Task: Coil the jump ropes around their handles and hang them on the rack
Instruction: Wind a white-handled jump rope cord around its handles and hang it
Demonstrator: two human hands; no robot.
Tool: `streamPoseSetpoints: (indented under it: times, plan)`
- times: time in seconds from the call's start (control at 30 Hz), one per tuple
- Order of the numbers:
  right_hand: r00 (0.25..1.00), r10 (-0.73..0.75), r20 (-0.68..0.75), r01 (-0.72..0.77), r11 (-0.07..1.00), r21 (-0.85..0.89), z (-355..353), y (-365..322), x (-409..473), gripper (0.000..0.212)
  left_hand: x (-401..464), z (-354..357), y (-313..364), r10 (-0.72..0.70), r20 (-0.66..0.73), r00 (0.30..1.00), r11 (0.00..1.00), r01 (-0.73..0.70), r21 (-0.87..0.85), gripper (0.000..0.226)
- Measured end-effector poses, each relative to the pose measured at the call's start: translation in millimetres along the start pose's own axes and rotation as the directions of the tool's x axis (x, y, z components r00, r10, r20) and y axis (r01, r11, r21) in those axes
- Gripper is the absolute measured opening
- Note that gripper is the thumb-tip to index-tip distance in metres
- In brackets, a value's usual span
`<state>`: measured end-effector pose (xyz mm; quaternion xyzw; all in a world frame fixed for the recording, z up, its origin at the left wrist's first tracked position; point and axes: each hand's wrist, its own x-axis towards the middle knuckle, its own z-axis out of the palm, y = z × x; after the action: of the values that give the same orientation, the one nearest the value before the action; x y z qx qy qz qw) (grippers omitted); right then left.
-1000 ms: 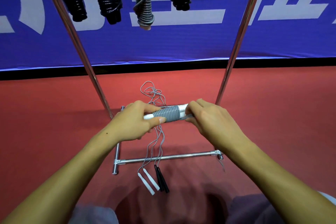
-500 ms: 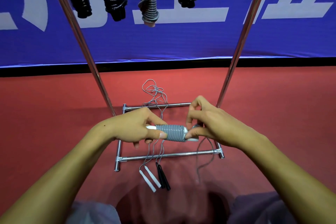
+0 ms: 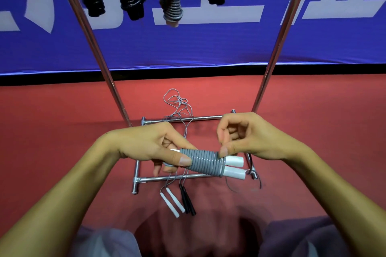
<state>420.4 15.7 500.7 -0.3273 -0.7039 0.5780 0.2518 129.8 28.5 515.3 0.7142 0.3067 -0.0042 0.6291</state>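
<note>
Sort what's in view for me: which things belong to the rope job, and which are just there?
Job:
- grey rope coiled on white handles, left hand gripping, right hand pinching
- loose ropes on the floor
- rack with four hung coils

Just there:
- blue banner
- red floor

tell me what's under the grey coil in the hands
Under the coil: loose grey rope, the rack base's front bar, white handles, black handles on the red floor. The rope behind the coil is hidden.
</note>
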Motion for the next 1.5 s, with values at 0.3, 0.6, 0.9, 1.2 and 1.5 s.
streamPoseSetpoints:
  times: [0.3,0.6,0.9,1.2,1.5]
  plan:
    - [0.991,-0.059,-0.119,0.079,0.981,0.178,10.8,-4.1,0.7,0.030,-2.1,1.9,5.4,0.148,-0.054,0.988,0.983,-0.152,-0.104,0.035]
    - [0.967,-0.030,-0.251,0.082,0.977,0.199,18.0,-3.7,3.5,0.027,-1.1,8.9,6.1,0.152,-0.118,0.981,0.973,-0.169,-0.154,0.038]
    - [0.949,-0.093,-0.302,0.170,0.956,0.240,16.6,-4.4,3.6,0.043,1.5,10.2,8.4,0.190,-0.187,0.964,0.947,-0.230,-0.224,0.040]
    - [0.858,-0.143,-0.493,0.272,0.941,0.202,12.8,-5.8,5.4,0.036,6.0,8.0,6.5,0.183,-0.405,0.896,0.901,-0.317,-0.295,0.039]
    - [0.804,-0.042,-0.593,0.239,0.936,0.258,30.2,12.4,19.2,0.042,17.3,8.1,8.5,0.139,-0.572,0.809,0.896,-0.349,-0.275,0.034]
